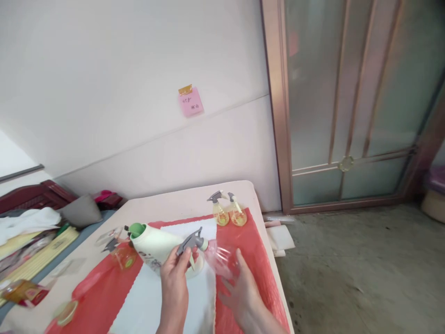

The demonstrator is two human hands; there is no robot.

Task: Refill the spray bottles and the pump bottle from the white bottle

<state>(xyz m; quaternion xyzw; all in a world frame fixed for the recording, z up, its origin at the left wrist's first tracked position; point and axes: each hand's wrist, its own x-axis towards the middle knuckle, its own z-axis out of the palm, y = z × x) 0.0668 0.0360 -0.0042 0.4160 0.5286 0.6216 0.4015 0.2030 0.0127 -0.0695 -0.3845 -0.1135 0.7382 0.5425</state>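
My left hand (pixel 175 278) pinches the grey trigger head (pixel 190 240) of a clear empty spray bottle (pixel 222 257), which lies sideways above the white cloth (pixel 146 301). To the bottle's right, my right hand (pixel 243 290) has its fingers spread close around the bottle's body; a firm grip does not show. Just behind my left hand, a white jug with a green cap (pixel 153 243) lies tilted. Both cloths, white over red (pixel 257 260), cover the table (pixel 167 202).
Two small spray bottles of yellow liquid (pixel 228 214) stand at the far right of the red cloth. Another spray bottle (pixel 121 253) lies left of the jug. A green lid (pixel 66 313) and a packet (pixel 22 292) sit front left. Folded papers (pixel 280 236) lie on the floor.
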